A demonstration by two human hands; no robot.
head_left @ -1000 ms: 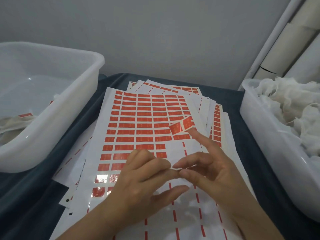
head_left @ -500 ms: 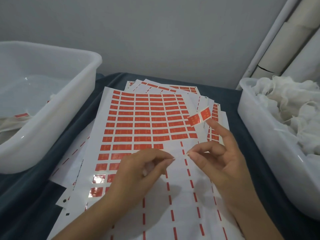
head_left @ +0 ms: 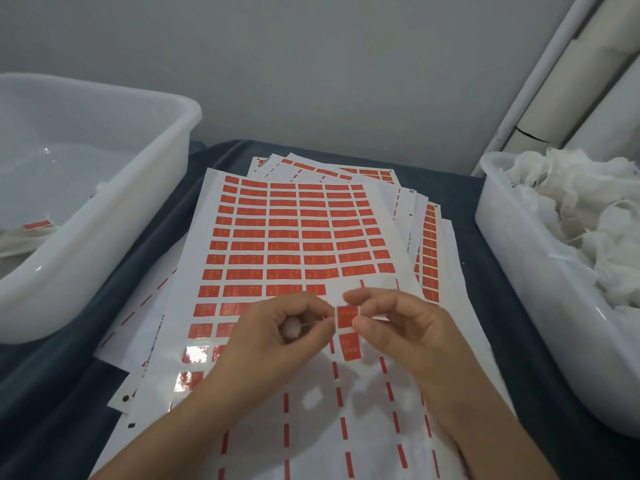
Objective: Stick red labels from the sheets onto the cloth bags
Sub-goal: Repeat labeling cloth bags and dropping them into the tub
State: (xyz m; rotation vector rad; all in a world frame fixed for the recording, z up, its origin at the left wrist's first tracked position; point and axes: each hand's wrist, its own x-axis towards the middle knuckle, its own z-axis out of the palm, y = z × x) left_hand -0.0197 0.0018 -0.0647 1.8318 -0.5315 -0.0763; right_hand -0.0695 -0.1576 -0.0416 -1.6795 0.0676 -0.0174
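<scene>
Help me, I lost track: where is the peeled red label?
Head view, center: the red label hangs from the right hand, beside the left hand, above the top sheet.

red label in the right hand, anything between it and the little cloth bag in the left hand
Nothing visible. The right hand pinches the red label, which hangs right beside the left hand, whose fingers curl around a small white bag. Only a narrow open gap over the label sheet separates them.

- Soft, even, moderately bright light is cast over the label sheet (head_left: 298,237).
- Glare is seen on the sheet's near-left glossy labels.
- Faint shadows are thrown beneath the hands.
- Slight softness is noted; the tubs beside the sheet are bowed by wide-angle distortion.
</scene>
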